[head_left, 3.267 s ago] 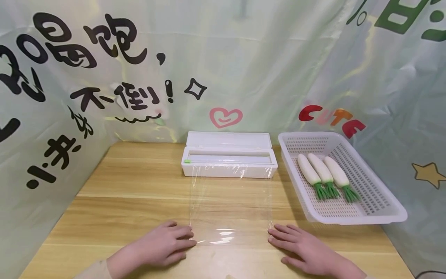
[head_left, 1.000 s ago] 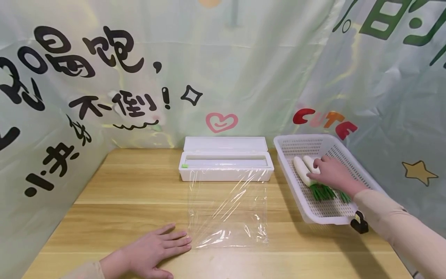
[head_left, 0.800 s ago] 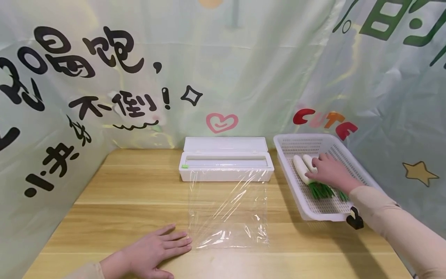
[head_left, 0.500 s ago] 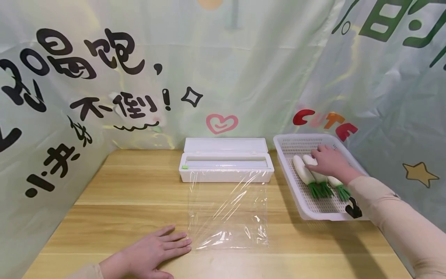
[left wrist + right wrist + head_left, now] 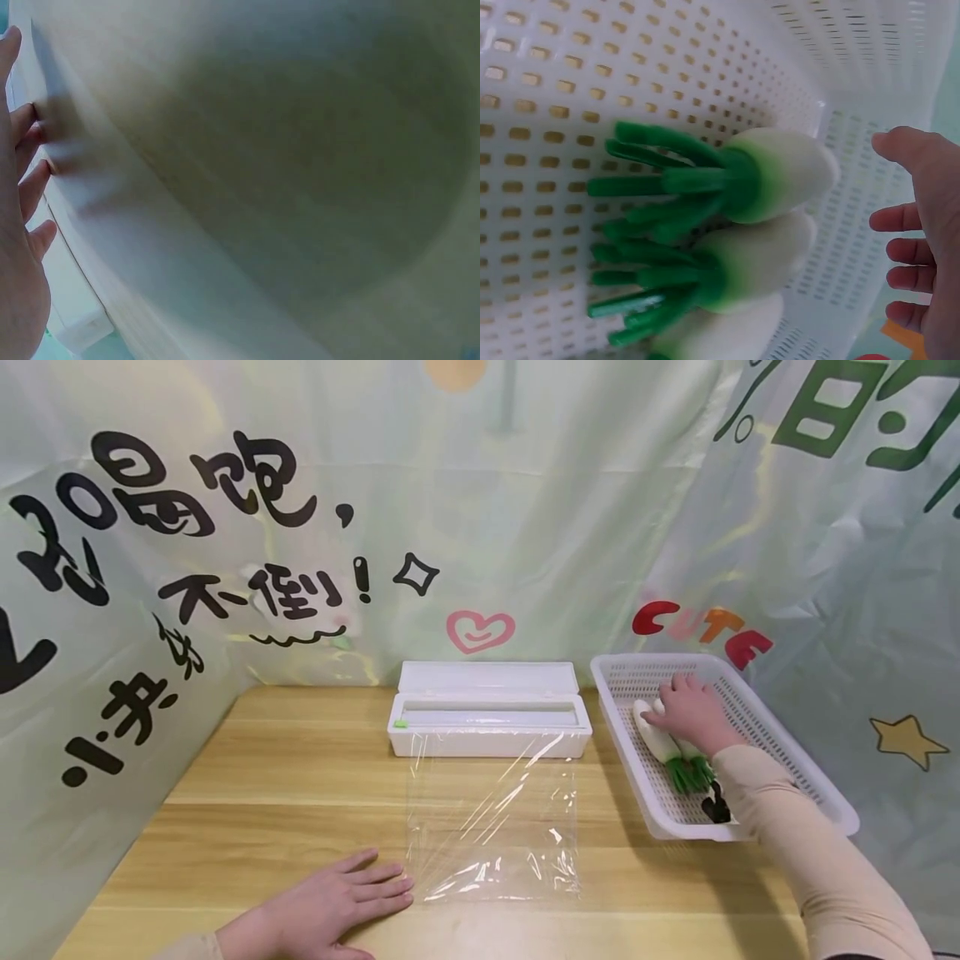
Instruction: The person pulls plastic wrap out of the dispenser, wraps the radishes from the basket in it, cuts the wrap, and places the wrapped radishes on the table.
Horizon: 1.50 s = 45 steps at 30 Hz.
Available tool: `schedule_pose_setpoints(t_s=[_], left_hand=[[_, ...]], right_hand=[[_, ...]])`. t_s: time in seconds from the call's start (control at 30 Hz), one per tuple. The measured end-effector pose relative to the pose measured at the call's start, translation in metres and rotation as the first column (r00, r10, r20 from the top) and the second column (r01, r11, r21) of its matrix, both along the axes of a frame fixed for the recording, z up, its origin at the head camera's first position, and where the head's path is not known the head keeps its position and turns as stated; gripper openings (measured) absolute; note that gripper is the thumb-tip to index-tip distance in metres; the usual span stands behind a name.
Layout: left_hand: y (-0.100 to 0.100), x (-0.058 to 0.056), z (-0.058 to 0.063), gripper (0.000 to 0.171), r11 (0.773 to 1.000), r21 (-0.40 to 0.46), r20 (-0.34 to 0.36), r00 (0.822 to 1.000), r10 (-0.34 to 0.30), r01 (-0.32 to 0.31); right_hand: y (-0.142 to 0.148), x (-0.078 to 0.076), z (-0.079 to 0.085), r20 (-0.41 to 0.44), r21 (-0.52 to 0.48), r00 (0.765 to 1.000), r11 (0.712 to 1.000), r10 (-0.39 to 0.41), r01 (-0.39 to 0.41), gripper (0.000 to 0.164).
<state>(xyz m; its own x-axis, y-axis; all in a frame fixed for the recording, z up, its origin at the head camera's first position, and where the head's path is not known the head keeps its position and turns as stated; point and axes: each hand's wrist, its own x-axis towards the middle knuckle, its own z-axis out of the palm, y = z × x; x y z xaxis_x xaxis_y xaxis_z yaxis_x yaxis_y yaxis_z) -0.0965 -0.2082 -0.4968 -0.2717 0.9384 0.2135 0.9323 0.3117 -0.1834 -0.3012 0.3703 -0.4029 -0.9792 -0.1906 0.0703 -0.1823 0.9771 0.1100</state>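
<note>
My left hand (image 5: pixel 322 906) rests on the wooden table, fingers straight and spread, the fingertips at the near left corner of a sheet of cling film (image 5: pixel 491 827). That film runs out of a white cling film box (image 5: pixel 487 743) and lies wrinkled diagonally. My right hand (image 5: pixel 693 714) is over white radishes (image 5: pixel 654 735) with green stalks in a white plastic basket (image 5: pixel 652 827), hiding part of them. In the right wrist view three radishes (image 5: pixel 780 172) lie side by side, and the loosely bent fingers (image 5: pixel 911 277) stand apart from them, with nothing held.
The box's lid (image 5: pixel 487 678) stands up at the back, and a green tab (image 5: pixel 401 724) sits at its left end. A printed cloth backdrop (image 5: pixel 570 543) closes off the rear and both sides of the table (image 5: pixel 247 777).
My right hand left the film's near right corner and went over the basket; lately it shifted slightly left above the radishes. The film became wrinkled. My left hand stays at the film's left corner.
</note>
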Motion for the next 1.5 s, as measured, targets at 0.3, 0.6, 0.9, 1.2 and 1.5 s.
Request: schedule_pose_setpoints(t_s=[0.3, 0.6, 0.9, 1.2, 1.5], left_hand=[[0.001, -0.001, -0.002, 0.070, 1.000, 0.000, -0.001, 1.000, -0.004, 0.004], [0.002, -0.001, -0.001, 0.069, 1.000, -0.002, -0.013, 1.000, 0.004, -0.004], [0.002, -0.001, 0.000, 0.070, 1.000, 0.021, -0.004, 1.000, -0.003, 0.003], [0.002, 0.000, 0.002, 0.071, 1.000, 0.019, 0.006, 1.000, 0.006, -0.006], [0.002, 0.000, 0.003, 0.071, 1.000, 0.016, 0.002, 1.000, -0.002, 0.002]], right_hand=[[0.002, -0.006, -0.029, 0.054, 0.032, 0.998, 0.999, -0.043, 0.042, 0.061], [-0.005, -0.009, -0.032, 0.096, 0.032, 0.994, 0.998, -0.060, 0.057, 0.068], [-0.007, -0.011, -0.028, 0.070, 0.017, 0.997, 1.000, -0.026, 0.025, 0.059], [-0.009, -0.015, -0.018, 0.006, -0.038, 1.000, 0.999, 0.015, -0.014, 0.066], [-0.018, -0.007, 0.004, -0.074, -0.061, 0.994, 0.995, 0.078, -0.083, 0.049]])
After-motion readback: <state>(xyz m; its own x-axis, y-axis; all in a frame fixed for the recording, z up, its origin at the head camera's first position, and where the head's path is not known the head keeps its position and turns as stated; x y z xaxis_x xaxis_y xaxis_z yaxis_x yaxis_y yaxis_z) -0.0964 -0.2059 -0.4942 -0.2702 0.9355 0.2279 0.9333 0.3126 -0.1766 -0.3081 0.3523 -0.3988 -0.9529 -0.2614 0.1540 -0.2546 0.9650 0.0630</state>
